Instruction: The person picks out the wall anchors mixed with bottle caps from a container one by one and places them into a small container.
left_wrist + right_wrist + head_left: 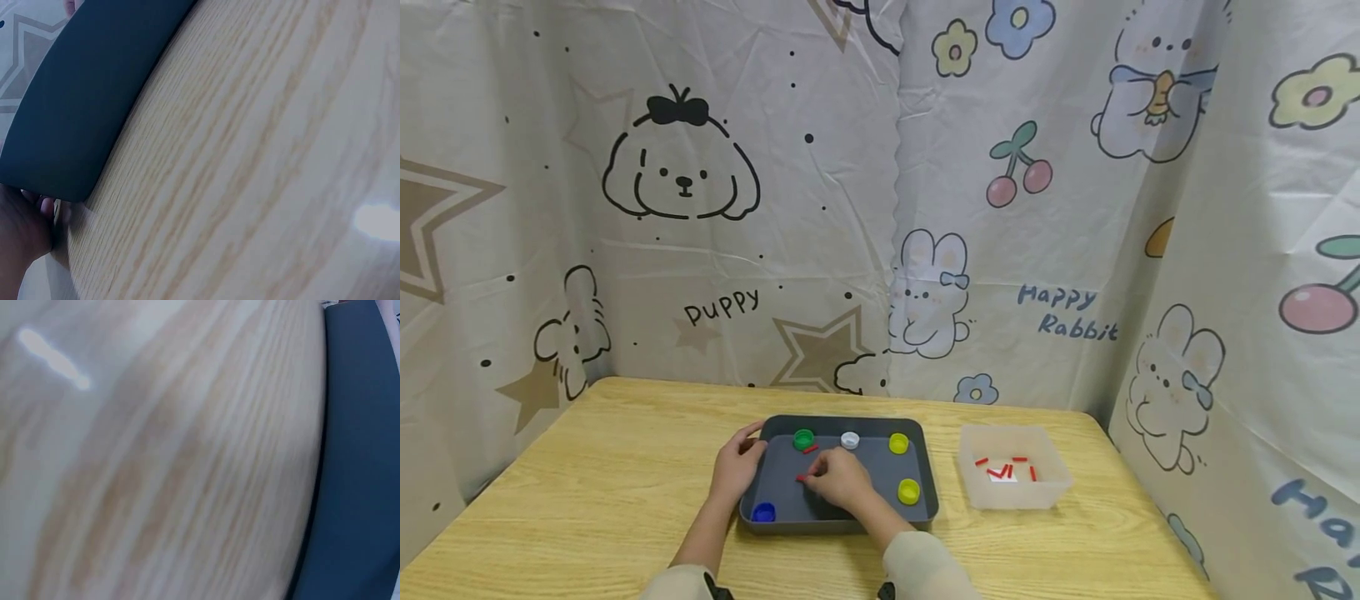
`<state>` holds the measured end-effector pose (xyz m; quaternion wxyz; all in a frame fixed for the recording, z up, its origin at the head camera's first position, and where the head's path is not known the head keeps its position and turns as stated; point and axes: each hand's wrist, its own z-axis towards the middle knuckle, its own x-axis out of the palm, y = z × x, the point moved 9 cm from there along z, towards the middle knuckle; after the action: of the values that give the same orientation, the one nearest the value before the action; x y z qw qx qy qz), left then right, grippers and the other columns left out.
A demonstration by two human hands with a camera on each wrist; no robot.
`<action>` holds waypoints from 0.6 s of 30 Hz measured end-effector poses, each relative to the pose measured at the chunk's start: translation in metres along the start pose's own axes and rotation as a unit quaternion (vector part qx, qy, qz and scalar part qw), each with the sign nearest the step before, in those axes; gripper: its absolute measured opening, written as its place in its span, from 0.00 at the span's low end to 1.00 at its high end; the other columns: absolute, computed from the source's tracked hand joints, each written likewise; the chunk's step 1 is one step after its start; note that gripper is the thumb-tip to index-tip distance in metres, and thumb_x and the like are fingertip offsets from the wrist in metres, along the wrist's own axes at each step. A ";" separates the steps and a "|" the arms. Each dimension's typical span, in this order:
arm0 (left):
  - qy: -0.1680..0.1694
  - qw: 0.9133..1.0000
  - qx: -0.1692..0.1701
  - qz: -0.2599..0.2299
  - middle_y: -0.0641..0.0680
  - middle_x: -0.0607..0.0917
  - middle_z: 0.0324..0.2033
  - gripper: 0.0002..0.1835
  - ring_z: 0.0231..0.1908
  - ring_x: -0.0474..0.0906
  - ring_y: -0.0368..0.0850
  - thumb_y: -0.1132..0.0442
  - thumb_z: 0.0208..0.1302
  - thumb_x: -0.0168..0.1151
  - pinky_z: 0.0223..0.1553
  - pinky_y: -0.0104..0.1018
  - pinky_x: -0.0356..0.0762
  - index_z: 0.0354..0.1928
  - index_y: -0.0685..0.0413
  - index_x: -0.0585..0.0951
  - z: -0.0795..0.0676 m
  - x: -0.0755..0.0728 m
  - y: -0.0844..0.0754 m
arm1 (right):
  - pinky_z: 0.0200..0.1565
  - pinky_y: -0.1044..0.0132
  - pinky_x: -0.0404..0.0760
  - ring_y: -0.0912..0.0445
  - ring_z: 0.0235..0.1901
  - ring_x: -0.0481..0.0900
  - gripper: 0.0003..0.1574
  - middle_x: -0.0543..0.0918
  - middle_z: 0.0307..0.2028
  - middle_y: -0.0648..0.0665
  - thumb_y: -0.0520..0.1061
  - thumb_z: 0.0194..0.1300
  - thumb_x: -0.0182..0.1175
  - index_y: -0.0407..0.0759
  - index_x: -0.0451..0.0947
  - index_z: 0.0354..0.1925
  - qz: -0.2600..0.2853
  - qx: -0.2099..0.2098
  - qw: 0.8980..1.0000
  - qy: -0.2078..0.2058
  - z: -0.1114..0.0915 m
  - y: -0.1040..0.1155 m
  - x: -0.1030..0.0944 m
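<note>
A dark grey tray (pixel 880 468) lies on the wooden table. My left hand (pixel 735 468) grips its left edge, thumb at the rim; in the left wrist view the hand (pixel 24 228) is at the tray's corner. Over the tray's middle, my right hand (pixel 841 477) pinches a small red stick (pixel 801 478). Another red stick (pixel 810 449) lies just below a green bottle cap (pixel 803 439). The tray also bears a white cap (pixel 849 440), a yellow cap (pixel 898 442), a second yellow cap (pixel 908 492) and a blue cap (pixel 763 512). The right wrist view shows the tray's side (pixel 359 450), not the hand.
Right of the tray stands a translucent plastic box (pixel 1052 479) holding several red sticks (pixel 1019 459). The wooden table (pixel 602 500) extends around both. A curtain (pixel 820 208) printed with cartoon animals hangs behind the table and at its sides.
</note>
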<state>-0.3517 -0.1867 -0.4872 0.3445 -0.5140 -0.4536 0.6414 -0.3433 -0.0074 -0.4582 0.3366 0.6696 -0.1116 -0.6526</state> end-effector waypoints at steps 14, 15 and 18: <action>0.000 1.000 -0.002 0.003 0.64 0.76 0.53 0.22 0.53 0.71 0.55 0.60 0.69 0.49 0.51 0.47 0.69 0.64 0.51 0.69 -0.001 -0.001 -0.002 | 0.23 0.71 0.66 0.63 0.21 0.67 0.04 0.76 0.21 0.55 0.46 0.56 0.65 0.48 0.82 0.26 0.013 -0.029 0.999 0.001 -0.004 0.003 -0.015; 0.000 1.000 -0.002 0.003 0.64 0.76 0.53 0.22 0.53 0.71 0.55 0.60 0.68 0.49 0.51 0.47 0.69 0.64 0.51 0.69 -0.001 -0.001 -0.002 | 0.22 0.71 0.66 0.63 0.20 0.67 0.04 0.75 0.20 0.55 0.46 0.56 0.65 0.48 0.82 0.26 0.016 -0.030 0.999 0.001 -0.005 0.003 -0.016; 0.000 1.000 -0.002 0.002 0.64 0.76 0.53 0.22 0.53 0.71 0.55 0.61 0.68 0.49 0.51 0.47 0.69 0.64 0.51 0.69 -0.001 -0.001 -0.002 | 0.21 0.71 0.65 0.63 0.19 0.66 0.04 0.73 0.19 0.55 0.45 0.56 0.65 0.47 0.81 0.26 0.022 -0.035 0.999 0.000 -0.006 0.003 -0.020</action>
<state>-0.3501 -0.1865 -0.4853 0.3424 -0.5158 -0.4541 0.6407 -0.3396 0.0043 -0.4410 0.3742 0.6552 -0.1039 -0.6481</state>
